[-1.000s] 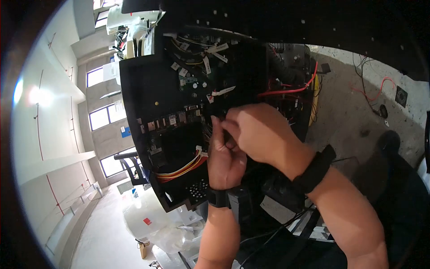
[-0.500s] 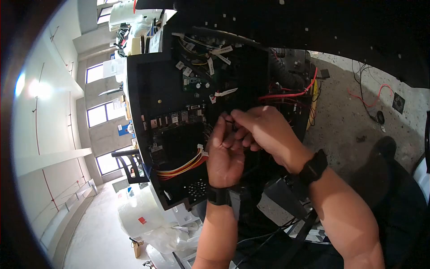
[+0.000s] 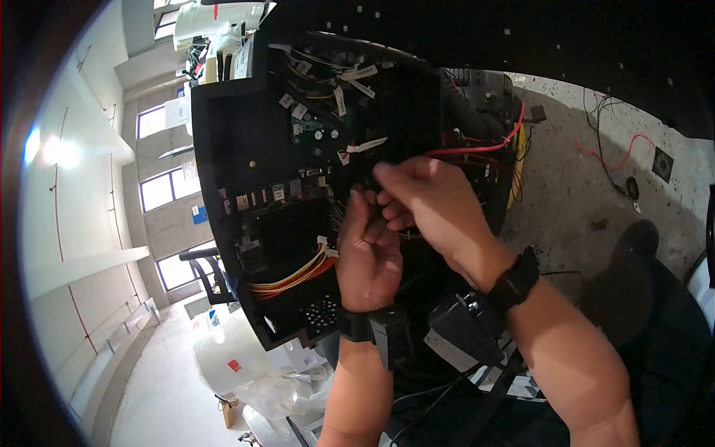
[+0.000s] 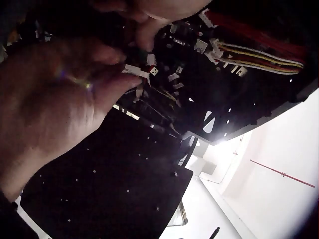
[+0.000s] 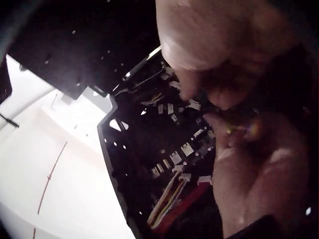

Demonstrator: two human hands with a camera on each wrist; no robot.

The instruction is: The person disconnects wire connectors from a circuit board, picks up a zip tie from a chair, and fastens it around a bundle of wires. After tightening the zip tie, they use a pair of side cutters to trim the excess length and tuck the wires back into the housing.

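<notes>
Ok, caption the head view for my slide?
Left hand and right hand close together over an open black cabinet, beside a bundle of coloured wires.

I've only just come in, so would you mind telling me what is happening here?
Someone is working inside an open black electronics casing. The left hand and right hand meet there, fingertips close together, but whatever lies between them is too dark to make out. Beside the left hand, a bundle of coloured wires ends in a white connector.
</notes>
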